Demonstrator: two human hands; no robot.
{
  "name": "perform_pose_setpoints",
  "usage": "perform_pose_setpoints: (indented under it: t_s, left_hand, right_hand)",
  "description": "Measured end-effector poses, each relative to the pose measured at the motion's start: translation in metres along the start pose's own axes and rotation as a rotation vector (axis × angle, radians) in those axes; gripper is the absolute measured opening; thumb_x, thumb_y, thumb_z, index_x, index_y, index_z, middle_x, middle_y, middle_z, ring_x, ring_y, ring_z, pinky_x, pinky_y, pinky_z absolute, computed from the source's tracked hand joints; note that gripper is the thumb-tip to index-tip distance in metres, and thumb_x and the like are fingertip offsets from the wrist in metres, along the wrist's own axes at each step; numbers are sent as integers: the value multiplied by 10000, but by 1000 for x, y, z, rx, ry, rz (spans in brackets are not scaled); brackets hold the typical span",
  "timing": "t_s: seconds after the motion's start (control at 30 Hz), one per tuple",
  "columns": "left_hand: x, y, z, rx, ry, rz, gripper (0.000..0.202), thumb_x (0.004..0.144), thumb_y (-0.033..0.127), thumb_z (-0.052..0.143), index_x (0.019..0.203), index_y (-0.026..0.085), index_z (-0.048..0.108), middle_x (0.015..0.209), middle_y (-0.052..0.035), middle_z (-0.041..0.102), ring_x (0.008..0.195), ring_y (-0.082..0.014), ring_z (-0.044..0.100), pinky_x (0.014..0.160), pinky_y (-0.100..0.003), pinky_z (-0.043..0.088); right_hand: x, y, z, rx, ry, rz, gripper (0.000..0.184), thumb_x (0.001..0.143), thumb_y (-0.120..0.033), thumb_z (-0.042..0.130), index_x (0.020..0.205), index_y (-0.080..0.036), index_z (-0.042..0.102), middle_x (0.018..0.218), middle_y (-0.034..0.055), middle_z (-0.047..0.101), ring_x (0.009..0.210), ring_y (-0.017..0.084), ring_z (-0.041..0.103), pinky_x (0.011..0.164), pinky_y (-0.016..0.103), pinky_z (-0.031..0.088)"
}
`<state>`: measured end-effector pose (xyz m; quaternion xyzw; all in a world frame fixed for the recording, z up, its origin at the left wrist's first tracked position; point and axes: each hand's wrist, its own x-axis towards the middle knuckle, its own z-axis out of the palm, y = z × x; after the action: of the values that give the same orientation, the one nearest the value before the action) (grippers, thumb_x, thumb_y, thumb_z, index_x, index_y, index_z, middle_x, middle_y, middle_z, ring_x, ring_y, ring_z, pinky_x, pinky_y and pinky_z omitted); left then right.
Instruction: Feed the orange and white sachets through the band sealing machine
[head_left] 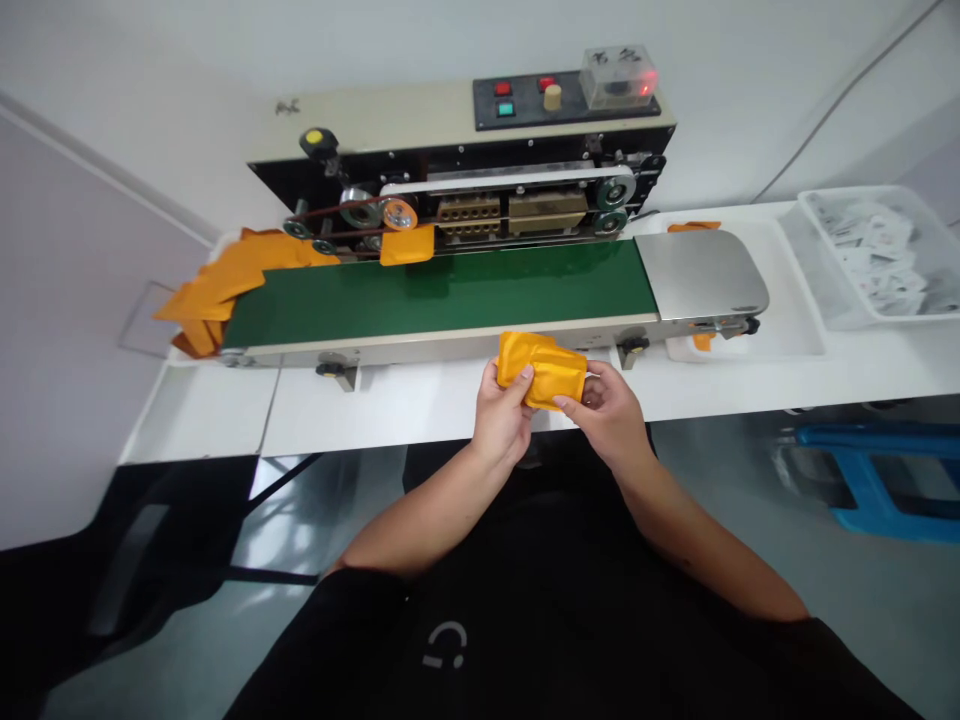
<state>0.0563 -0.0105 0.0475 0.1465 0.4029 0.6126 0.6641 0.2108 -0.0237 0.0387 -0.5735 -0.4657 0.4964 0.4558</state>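
Both my hands hold small orange pouches (559,375) in front of the sealing machine's belt. My left hand (504,405) grips them from the left with the thumb on top. At the right side, my right hand (604,405) pinches the front pouch's edge between thumb and fingers. At least two pouches seem to overlap here; the exact number is unclear. Another orange pouch (407,246) sits at the rollers of the band sealer (465,120), its lower part over the green conveyor belt (465,288).
Orange pouches (232,275) lie heaped at the belt's left end. On the right, a clear bin (847,260) holds many white packets, beside a white tray (802,300). A metal plate (701,270) extends the belt. A blue stool (870,480) stands below the table at right.
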Motion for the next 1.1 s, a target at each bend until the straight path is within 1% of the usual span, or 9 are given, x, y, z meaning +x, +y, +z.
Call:
perform_pose_setpoints:
  t_s: [0.1,0.23,0.37,0.43,0.63,0.77,0.87,1.0,1.1]
  left_hand:
    - [-1,3,0,-2,-24,-25,558,753,370,991,1112,262,579,1069,11,747,933,-173,750,834,-313,615]
    - [0,6,-4,5,-26,-24,540,775,391,980,1128,274,589,1118,8,759,997,-183,762,873,-331,630]
    - [3,11,-10,15,-18,-1,558,780,416,980,1170,281,604,1151,-6,771,1029,-198,772,886,-348,643]
    - [4,15,-14,16,-22,12,553,789,409,976,1182,276,611,1194,-17,773,1048,-205,773,885,-358,651]
    - [2,22,-30,46,-26,32,530,800,363,977,1178,261,620,1202,-20,766,1032,-188,766,815,-306,655]
    - [2,20,-39,69,-16,22,519,816,362,966,1195,263,625,1184,-22,764,1008,-187,762,823,-321,666]
    - [3,18,-42,76,-14,7,517,812,368,967,1184,260,623,1198,-36,768,1026,-209,766,828,-344,676]
    - [5,18,-42,85,-27,-3,526,821,394,960,1197,272,612,1243,-62,781,1086,-244,776,832,-352,679]
    - [6,21,-42,87,-31,-13,524,830,393,954,1204,274,607,1276,-72,781,1120,-255,779,862,-369,682]
  right_hand:
    - [-1,-2,-3,-30,-51,47,502,839,-472,872,1250,-238,708,783,-11,745,660,189,697,686,333,580]
    - [1,-7,-11,-101,-15,19,441,856,-440,844,1251,-255,776,759,-14,746,663,200,726,705,351,602]
    - [5,-10,-23,-82,-30,2,238,849,-404,844,1026,-246,818,741,-7,729,644,170,693,644,310,576]
    - [12,-16,-34,6,-11,8,226,827,-411,867,936,-229,789,700,-4,711,594,152,657,567,278,534]
    - [65,-69,-88,204,188,24,307,840,-421,892,984,-224,703,596,-22,659,482,128,594,465,222,449]
    - [113,-104,-116,189,198,70,76,983,-244,731,945,-203,680,619,-12,659,478,100,581,477,195,443]
    - [142,-116,-122,146,167,118,135,1031,-128,622,933,-186,693,656,9,668,500,87,578,476,180,420]
    - [165,-119,-117,109,152,171,143,1013,-153,707,876,-186,682,646,14,649,485,85,557,441,163,423]
    - [174,-118,-110,106,144,177,187,1035,-119,647,859,-174,679,636,14,637,471,74,547,435,142,438]
